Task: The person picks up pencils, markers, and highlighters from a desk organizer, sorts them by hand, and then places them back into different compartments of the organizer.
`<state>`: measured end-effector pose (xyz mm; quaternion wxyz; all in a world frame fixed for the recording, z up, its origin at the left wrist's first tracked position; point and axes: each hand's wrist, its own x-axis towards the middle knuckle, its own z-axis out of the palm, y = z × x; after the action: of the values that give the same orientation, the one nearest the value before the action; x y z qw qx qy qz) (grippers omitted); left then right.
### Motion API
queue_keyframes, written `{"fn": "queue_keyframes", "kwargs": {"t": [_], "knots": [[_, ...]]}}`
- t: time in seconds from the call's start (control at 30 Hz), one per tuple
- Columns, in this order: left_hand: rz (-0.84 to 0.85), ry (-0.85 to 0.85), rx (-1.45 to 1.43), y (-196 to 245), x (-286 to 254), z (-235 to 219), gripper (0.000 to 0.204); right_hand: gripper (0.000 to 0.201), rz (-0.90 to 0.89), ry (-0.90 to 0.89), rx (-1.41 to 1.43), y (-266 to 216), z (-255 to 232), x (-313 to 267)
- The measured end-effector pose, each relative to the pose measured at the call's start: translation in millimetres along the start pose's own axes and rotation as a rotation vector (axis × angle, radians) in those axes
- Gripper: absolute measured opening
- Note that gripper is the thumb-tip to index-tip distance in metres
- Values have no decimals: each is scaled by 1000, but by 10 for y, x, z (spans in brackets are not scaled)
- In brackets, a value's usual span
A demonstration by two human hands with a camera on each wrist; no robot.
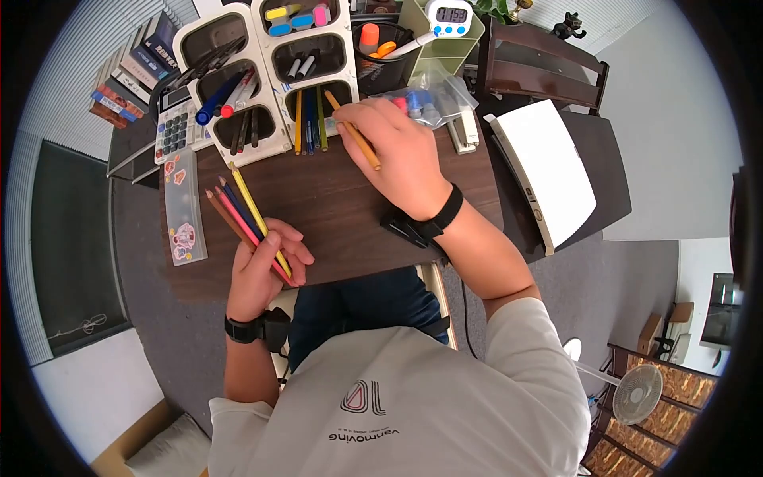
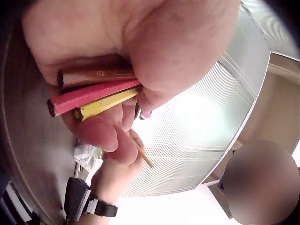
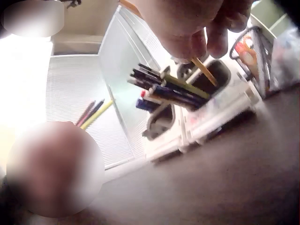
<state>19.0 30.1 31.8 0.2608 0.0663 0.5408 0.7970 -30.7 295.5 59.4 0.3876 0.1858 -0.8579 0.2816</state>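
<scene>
Several coloured pencils, among them a yellow one (image 1: pixel 251 207), a pink one (image 2: pixel 93 96) and a brown one (image 2: pixel 96 78), are gripped by the left hand (image 1: pixel 261 266) over the table's front left part. The right hand (image 1: pixel 397 151) pinches an orange-yellow pencil (image 1: pixel 362 145) at the lower right compartment of the white organizer (image 1: pixel 280 147). In the right wrist view that pencil's end (image 3: pixel 206 72) is at the compartment's opening. Several pencils (image 1: pixel 311 123) stand in the same compartment, left of the right hand.
Left of the organizer are a calculator (image 1: pixel 173 131) and a stickered clear case (image 1: pixel 184 215). Behind the right hand are a black mesh cup (image 1: pixel 380 75), a plastic bag (image 1: pixel 433 95) and a stapler (image 1: pixel 464 133). A white device (image 1: pixel 548 171) lies at the right.
</scene>
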Motion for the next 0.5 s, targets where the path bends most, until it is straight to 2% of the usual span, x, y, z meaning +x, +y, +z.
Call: {"fn": "queue_keyframes", "kwargs": {"t": [0.17, 0.33, 0.5], "knots": [[1, 10, -18, -11, -3, -1, 29, 26, 50, -71, -74, 46, 155, -17], [6, -2, -43, -21, 8, -24, 28, 27, 209, -99, -19, -44, 75, 35], [14, -9, -53, -21, 8, -26, 27, 29, 179, -141, 67, 17, 103, -21]]}}
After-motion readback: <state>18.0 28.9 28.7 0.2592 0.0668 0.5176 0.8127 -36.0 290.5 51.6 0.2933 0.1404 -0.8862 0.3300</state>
